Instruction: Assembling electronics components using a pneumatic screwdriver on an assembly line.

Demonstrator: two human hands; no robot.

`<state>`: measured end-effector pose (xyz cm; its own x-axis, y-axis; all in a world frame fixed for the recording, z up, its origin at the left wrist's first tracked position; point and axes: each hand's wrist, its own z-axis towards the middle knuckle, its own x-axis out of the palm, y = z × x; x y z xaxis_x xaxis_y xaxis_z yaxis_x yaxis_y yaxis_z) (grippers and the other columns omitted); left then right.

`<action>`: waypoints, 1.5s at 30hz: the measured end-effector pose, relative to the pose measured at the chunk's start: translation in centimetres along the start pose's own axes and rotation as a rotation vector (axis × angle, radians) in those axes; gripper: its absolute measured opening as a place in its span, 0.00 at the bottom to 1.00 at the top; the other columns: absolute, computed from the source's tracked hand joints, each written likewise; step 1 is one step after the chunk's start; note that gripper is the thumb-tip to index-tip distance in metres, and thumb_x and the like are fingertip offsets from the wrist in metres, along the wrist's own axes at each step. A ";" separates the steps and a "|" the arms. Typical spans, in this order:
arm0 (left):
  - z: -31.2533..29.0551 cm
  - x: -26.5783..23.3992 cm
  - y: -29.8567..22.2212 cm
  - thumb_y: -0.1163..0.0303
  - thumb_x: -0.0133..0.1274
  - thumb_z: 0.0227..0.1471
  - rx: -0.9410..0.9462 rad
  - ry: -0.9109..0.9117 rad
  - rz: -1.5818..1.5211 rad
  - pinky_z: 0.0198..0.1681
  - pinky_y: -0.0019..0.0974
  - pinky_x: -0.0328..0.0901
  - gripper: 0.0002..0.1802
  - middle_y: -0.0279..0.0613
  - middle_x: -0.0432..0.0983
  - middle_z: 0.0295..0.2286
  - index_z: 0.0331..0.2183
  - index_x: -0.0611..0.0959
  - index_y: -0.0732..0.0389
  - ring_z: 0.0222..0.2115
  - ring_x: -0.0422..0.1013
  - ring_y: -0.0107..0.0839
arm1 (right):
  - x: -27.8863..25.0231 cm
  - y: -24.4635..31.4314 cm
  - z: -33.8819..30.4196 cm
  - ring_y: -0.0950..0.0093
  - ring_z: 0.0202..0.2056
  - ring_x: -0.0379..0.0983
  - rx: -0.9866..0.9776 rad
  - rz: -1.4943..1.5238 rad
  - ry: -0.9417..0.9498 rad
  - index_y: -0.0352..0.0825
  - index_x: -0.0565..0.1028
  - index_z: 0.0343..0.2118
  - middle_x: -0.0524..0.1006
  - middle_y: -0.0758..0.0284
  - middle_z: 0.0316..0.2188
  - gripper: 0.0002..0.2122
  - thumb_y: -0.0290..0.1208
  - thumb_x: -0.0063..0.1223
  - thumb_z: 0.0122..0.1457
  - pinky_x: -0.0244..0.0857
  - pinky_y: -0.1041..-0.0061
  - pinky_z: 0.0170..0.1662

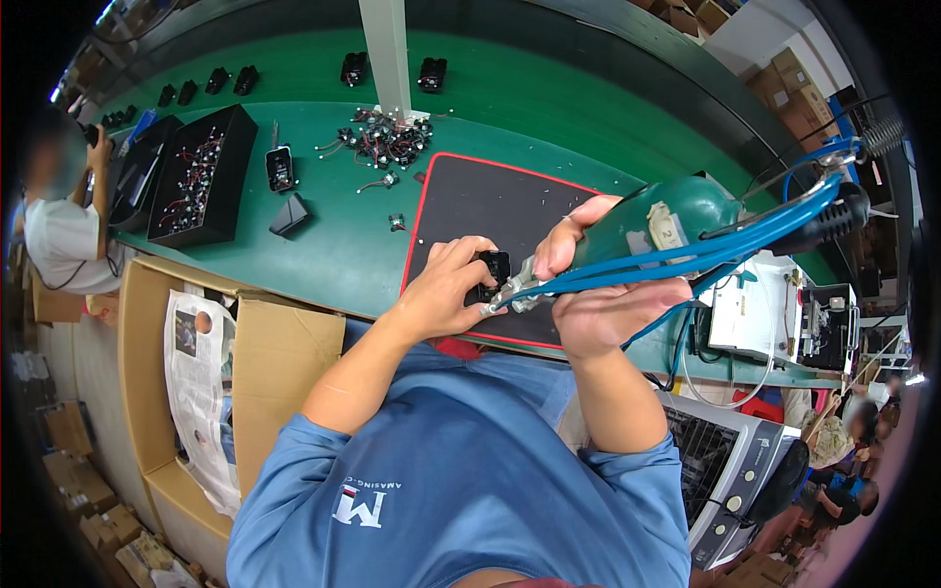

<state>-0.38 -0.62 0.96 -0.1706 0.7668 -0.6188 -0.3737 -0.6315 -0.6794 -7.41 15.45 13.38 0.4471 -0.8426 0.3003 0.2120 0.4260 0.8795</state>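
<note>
My left hand (441,289) is closed around a small black plastic housing (495,265) over the dark mat (480,201) with a red edge. In my right hand (616,316) is a green power screwdriver (671,214), its body lying slanted with blue hoses (725,250) running along it. The metal tip of the screwdriver meets the housing beside my left fingertips; the exact contact point is hidden. Left of the mat lie two small wired parts, one of them a little motor-like piece (397,223).
A heap of small wired parts (382,137) sits behind the mat. Farther left stand a black bin (240,147), an open black housing (280,169) and a dark block (291,216). More housings (431,74) rest on the green belt. A cardboard box (284,382) stands left; a person works beyond.
</note>
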 end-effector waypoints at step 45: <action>0.1 0.2 0.6 0.56 0.76 0.39 0.011 0.004 -0.055 0.52 0.44 0.55 0.43 0.39 0.74 0.52 0.55 0.74 0.56 0.53 0.71 0.38 | 0.5 6.2 5.8 0.74 0.23 0.69 -0.129 0.182 0.123 0.23 0.69 0.56 0.72 0.63 0.24 0.57 0.85 0.27 0.54 0.68 0.72 0.30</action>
<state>-0.75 -0.82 0.49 -0.1461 0.7999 -0.5821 -0.3922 -0.5870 -0.7083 -10.87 15.72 21.12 0.5890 -0.7051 0.3949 0.2243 0.6121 0.7583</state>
